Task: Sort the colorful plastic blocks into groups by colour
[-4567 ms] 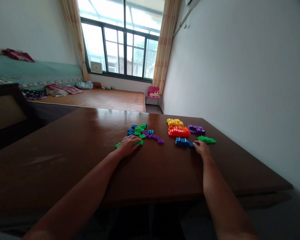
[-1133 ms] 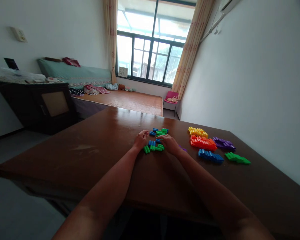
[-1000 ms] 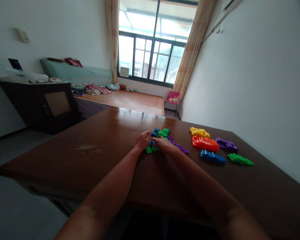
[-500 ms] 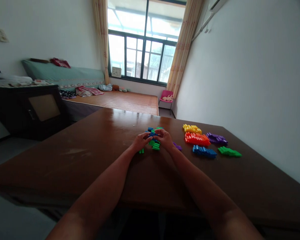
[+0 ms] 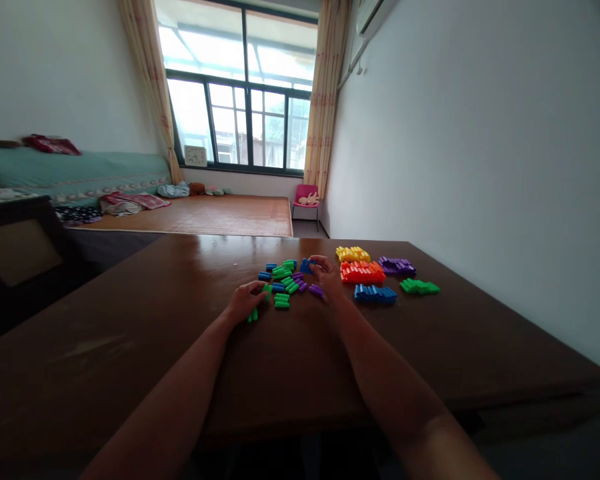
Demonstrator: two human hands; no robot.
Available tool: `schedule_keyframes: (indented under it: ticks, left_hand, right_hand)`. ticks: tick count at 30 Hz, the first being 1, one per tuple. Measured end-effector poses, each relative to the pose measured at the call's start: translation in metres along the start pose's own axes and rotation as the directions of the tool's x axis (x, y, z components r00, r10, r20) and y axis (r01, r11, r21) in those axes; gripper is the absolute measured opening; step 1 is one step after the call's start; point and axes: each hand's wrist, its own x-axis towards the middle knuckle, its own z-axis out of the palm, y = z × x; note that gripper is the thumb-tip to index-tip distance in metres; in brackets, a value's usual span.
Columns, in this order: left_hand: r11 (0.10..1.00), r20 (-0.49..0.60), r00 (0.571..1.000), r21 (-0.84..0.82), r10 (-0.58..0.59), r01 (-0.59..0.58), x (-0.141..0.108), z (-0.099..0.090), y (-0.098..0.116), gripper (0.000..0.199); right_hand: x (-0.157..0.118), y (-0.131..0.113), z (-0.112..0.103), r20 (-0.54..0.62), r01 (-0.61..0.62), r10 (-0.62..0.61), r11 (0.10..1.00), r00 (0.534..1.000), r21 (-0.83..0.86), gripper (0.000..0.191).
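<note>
A loose, mixed pile of small tube-like plastic pieces, green (image 5: 281,273), blue (image 5: 279,287) and purple (image 5: 316,291), lies on the brown table (image 5: 275,360). At its left edge my left hand (image 5: 246,301) is closed, fingertips pinching a green plastic piece (image 5: 267,289). Two more green pieces (image 5: 253,315) lie just below that hand. On the far right side of the pile, my right hand (image 5: 327,275) is closed on blue plastic pieces (image 5: 306,265); its fingers partly cover them, so how many is unclear.
Sorted rows of the same pieces stand right of my right hand: yellow (image 5: 353,254), orange-red (image 5: 363,272), blue (image 5: 375,294), purple (image 5: 397,266) and green (image 5: 419,287). Beyond the table are a low bed (image 5: 240,215), a pink chair (image 5: 307,197) and a dark cabinet (image 5: 15,260).
My hands, together over the pile before, have moved apart. The right now has the blue pieces at the right, the left a green one. The head view has turned right.
</note>
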Motion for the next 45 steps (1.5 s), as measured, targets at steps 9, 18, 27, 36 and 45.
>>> schedule_keyframes:
  ticks: [9, 18, 27, 36, 45]
  left_hand:
    - [0.997, 0.089, 0.996, 0.079, 0.0, -0.007, 0.003, 0.003, -0.003, 0.045]
    - [0.995, 0.069, 0.998, 0.101, -0.008, 0.001, 0.001, 0.003, -0.003, 0.048]
    - [0.986, 0.061, 0.998, 0.165, -0.009, -0.002, -0.002, 0.001, 0.003, 0.048]
    - [0.984, 0.066, 0.998, 0.176, 0.003, -0.014, -0.004, 0.003, 0.003, 0.047]
    - [0.983, 0.078, 0.996, 0.177, 0.043, -0.056, -0.004, 0.004, 0.002, 0.044]
  right_hand:
    - [0.016, -0.032, -0.211, -0.354, -0.017, -0.183, 0.87, 0.917, -0.493, 0.053]
    - [0.0, -0.012, -0.254, -0.32, -0.184, -0.121, 0.61, 0.939, -0.771, 0.039]
    - [-0.005, -0.019, -0.245, -0.341, -0.286, -0.149, 0.302, 0.928, -0.91, 0.036]
    - [-0.007, -0.019, -0.24, -0.331, -0.291, -0.101, 0.29, 0.938, -0.912, 0.032]
    - [-0.003, -0.018, -0.238, -0.336, -0.294, -0.119, 0.276, 0.934, -0.915, 0.035]
